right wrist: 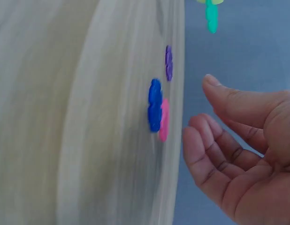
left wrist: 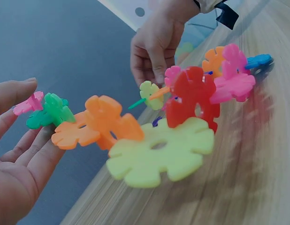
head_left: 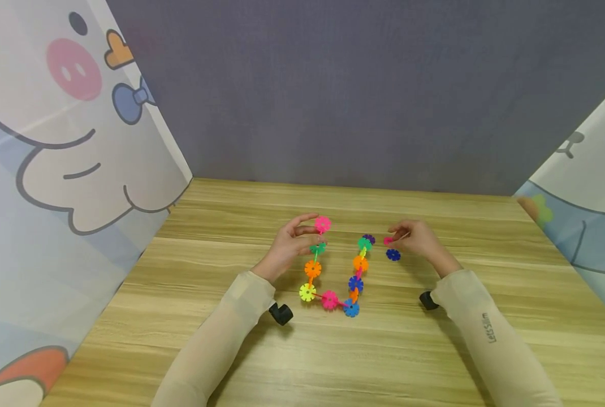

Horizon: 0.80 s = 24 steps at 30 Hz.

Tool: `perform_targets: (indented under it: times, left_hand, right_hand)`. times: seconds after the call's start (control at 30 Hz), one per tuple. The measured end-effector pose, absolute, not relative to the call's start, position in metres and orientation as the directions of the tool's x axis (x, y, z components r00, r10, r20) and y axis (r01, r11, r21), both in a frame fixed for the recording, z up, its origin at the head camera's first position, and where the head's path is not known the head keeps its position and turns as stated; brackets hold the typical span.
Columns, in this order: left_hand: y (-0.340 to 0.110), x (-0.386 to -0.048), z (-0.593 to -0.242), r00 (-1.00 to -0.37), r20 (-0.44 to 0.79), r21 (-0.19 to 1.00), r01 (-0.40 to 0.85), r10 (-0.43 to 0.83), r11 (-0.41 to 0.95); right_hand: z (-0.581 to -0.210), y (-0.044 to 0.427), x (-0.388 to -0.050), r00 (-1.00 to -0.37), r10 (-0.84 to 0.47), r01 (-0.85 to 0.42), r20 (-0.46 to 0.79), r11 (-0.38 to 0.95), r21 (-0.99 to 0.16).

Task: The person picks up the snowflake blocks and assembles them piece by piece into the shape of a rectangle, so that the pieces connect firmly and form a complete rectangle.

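Observation:
Flower-shaped plastic discs in several colours, slotted together, form a U-shaped chain (head_left: 329, 300). My left hand (head_left: 288, 249) holds the chain's left end, by the green disc (left wrist: 58, 108), with a pink disc (head_left: 323, 224) at the tip. In the left wrist view, a yellow disc (left wrist: 159, 152) is raised off the table. My right hand (head_left: 415, 238) is at the right, thumb and fingers apart in the right wrist view (right wrist: 248, 145). Near its fingertips a loose pink disc (right wrist: 164, 119) and a dark blue disc (right wrist: 155, 105) lie on the table.
A purple disc (right wrist: 169, 63) lies on the table beside the chain's right end. The wood-grain table (head_left: 333, 362) meets a grey wall (head_left: 353, 96) at the back. Cartoon-printed panels (head_left: 43, 169) stand at both sides. Black wrist devices (head_left: 281, 314) hang under the sleeves.

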<state>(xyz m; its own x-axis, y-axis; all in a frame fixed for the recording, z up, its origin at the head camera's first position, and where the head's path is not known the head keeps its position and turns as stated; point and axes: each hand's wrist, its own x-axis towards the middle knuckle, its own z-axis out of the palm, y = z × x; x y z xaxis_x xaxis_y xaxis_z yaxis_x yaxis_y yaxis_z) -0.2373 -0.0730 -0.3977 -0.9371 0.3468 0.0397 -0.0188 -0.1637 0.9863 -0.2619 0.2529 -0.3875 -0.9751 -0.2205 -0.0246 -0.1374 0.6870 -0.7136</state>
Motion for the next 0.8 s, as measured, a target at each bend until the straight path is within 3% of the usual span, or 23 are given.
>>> perform_targets:
  times: [0.27, 0.8]
  left_hand:
    - [-0.072, -0.239, -0.400, -0.940, 0.038, 0.986, -0.021, 0.339, -0.166]
    - [-0.069, -0.240, -0.400, -0.946, 0.027, 0.990, -0.019, 0.323, -0.137]
  right_hand:
    - [-0.397, 0.263, -0.266, -0.966, -0.216, -0.058, -0.145, 0.722, -0.690]
    - [-0.397, 0.258, -0.269, -0.947, -0.212, 0.005, -0.241, 0.740, -0.672]
